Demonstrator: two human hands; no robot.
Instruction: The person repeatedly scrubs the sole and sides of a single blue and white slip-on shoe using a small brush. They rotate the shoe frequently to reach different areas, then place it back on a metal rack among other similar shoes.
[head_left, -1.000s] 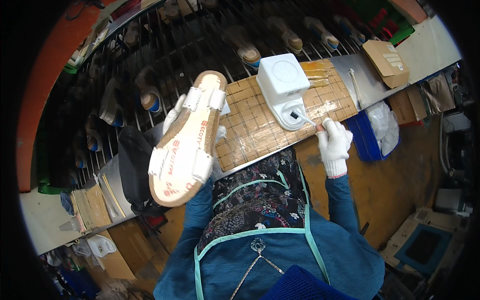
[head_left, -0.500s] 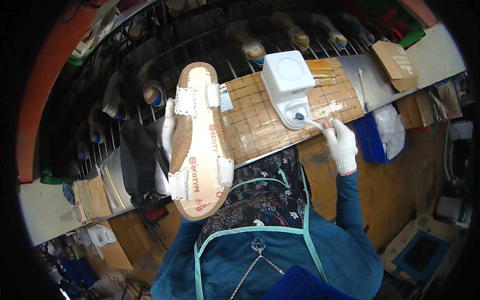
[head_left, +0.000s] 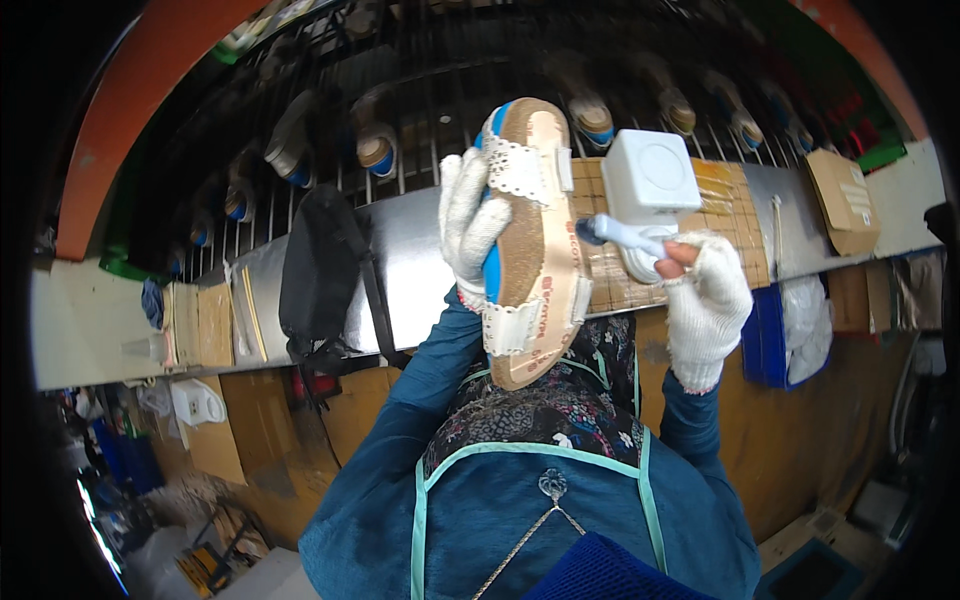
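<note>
The brush is blurred, and the sandal hides part of the left hand from view.

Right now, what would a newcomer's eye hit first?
The white-strapped sandal, held near centre in the gloved left hand. Then, to its right, the gloved right hand pinching a pale brush by the white container. More shoes line the view's dark top.

Cream and brown with red print on the sandal; white on its straps; pale blue on the brush handle; multicoloured dark floral on the apron.
</note>
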